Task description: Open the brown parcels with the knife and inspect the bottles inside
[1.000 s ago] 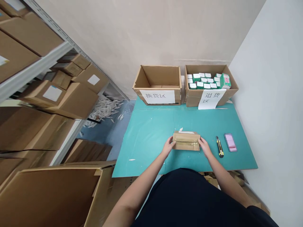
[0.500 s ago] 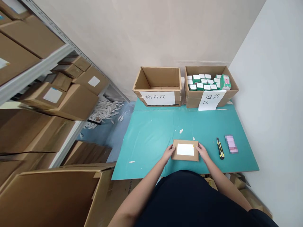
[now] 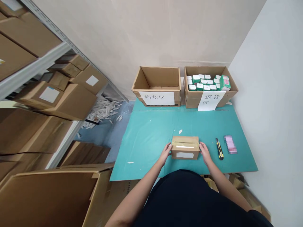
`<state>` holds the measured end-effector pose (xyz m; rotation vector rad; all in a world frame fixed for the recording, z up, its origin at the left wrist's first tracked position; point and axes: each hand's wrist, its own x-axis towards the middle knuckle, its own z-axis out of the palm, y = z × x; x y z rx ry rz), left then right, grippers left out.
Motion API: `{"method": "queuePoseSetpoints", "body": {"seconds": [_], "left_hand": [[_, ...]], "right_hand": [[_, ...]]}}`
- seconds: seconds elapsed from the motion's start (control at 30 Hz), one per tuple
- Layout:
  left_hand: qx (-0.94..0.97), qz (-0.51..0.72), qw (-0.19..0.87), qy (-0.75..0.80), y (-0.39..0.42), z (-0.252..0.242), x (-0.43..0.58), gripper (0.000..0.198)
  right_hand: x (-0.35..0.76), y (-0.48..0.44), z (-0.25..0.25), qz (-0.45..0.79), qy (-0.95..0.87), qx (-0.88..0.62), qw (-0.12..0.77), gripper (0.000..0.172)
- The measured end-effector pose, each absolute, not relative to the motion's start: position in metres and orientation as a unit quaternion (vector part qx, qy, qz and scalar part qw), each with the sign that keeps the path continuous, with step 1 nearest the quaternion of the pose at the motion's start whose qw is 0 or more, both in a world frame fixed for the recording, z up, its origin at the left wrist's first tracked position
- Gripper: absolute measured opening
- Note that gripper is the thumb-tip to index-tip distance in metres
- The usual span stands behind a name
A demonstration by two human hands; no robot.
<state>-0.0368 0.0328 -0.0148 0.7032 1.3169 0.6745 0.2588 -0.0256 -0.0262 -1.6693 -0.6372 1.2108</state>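
A small brown cardboard box [image 3: 185, 148] is at the near side of the green table, with a taped seam across its top face and a white label on the face toward me. My left hand [image 3: 166, 151] presses against the box's left end, and my right hand [image 3: 204, 150] is at its right end. Between them both hands grip the box; some fingers are hidden behind its ends. To the right of my right hand lies a yellow and black box cutter [image 3: 219, 149]. Beyond it is a pink, pixelated flat item [image 3: 230, 144].
At the back of the green table [image 3: 151, 135] stand an open carton [image 3: 177, 98] with a paper sign and another carton [image 3: 193, 100] holding several green-and-white boxes. Shelves [image 3: 54, 52] of cartons line the left. A large open carton [image 3: 56, 201] is at lower left.
The box has been turned between my hands: its labelled face was on top and now faces me, while the taped side has come up on top.
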Motion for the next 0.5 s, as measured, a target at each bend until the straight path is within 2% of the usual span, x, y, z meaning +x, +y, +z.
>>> {"method": "queuePoseSetpoints", "body": {"seconds": [0.13, 0.33, 0.5], "left_hand": [[0.348, 0.273, 0.675, 0.591, 0.031, -0.018, -0.033, 0.069], [0.389, 0.334, 0.659, 0.55, 0.041, -0.02, -0.027, 0.072], [0.415, 0.376, 0.651, 0.512, 0.057, -0.015, -0.025, 0.073]], "right_hand": [[0.251, -0.03, -0.033, 0.514, -0.274, -0.679, 0.447, 0.067], [0.251, -0.025, -0.026, 0.507, -0.29, -0.656, 0.478, 0.068], [0.258, -0.01, -0.015, 0.48, -0.336, -0.636, 0.502, 0.059]]}}
